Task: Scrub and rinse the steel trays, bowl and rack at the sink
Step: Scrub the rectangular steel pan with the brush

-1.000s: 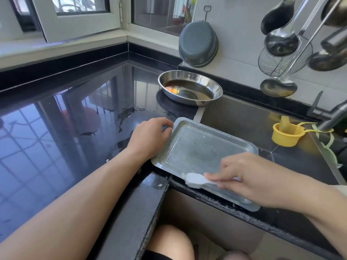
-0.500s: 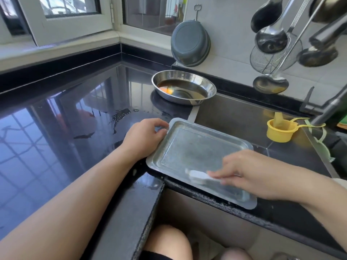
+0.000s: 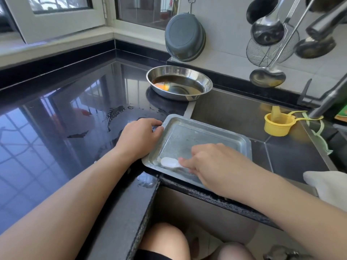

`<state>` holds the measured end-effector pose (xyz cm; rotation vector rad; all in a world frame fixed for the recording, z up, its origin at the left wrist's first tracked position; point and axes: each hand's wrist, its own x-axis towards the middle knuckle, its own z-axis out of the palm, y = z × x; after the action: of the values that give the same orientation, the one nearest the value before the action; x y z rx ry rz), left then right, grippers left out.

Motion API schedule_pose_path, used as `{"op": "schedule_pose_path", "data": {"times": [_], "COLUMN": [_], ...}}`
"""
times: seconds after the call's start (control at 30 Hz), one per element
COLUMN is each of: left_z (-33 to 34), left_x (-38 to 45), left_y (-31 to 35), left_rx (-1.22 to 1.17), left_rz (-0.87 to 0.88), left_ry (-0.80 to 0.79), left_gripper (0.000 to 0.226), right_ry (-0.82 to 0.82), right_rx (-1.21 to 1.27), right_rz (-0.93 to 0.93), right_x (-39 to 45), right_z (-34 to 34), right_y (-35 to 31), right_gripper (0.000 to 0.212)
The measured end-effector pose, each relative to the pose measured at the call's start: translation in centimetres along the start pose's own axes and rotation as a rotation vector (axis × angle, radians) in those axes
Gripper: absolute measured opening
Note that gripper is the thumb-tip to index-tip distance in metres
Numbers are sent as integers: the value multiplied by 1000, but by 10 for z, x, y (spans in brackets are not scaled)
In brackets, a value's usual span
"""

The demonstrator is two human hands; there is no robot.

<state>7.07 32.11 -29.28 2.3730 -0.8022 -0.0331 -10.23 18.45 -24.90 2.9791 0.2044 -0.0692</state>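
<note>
The tray [image 3: 204, 136] is laid across the sink's [image 3: 234, 113] near-left corner. Its left rim is gripped by the left hand [image 3: 139, 136]; a white brush [image 3: 170, 163] is pinched by the right hand [image 3: 210, 162] inside the tray. 1 bowl [image 3: 179, 82] sits beyond the tray.

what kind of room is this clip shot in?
Most likely a home kitchen, at the sink: a steel tray being scrubbed on the black counter, ladles and a wire skimmer hanging on the tiled wall, and a tap at right.
</note>
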Motion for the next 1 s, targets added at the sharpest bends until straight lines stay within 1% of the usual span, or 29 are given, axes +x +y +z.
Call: {"op": "schedule_pose_path", "data": {"times": [0.07,0.13,0.2,0.27,0.47,0.53,0.6,0.67,0.7,0.8,0.87,0.9,0.97,1.0], "left_z": [-2,-2,-1,0,1,1,-1,-2,-2,-2,-1,-1,-2,-3], "left_x": [-2,-1,0,1,-3,-4,-4,-4,-5,-5,-5,-5,-5,-5], "left_y": [0,-1,-2,-2,1,1,1,0,0,1,3,4,5,5], "left_rx": [1,6,8,10,30,31,9,-9,-14,-38,-39,-29,-9,-8], "left_rz": [1,5,14,23,46,41,36,39,40,33,27,24,22,23], "left_ry": [3,7,8,10,13,9,-1,-4,1,18,16,14,9,2], "left_gripper": [34,36,37,36,34,35,35,32,31,29,28,28,28,29], "right_ry": [-50,-129,-220,-255,-133,-105,-86,-86,-96,-150,-196,-221,-227,-205], "right_rx": [26,60,100,137,136,130,118,120,132,200,254,241,194,173], "right_rz": [12,64,110,114,99,146,232,308,311,189,108,88,102,150], "right_x": [-14,-36,-53,-53,7,23,32,36,35,21,5,0,1,6], "right_z": [-1,-6,-13,-16,-5,0,3,1,0,-5,-11,-13,-14,-11], "right_y": [9,21,31,35,11,13,28,44,49,38,24,21,26,36], "right_gripper": [34,39,41,38,30,31,31,31,31,31,36,37,37,35]}}
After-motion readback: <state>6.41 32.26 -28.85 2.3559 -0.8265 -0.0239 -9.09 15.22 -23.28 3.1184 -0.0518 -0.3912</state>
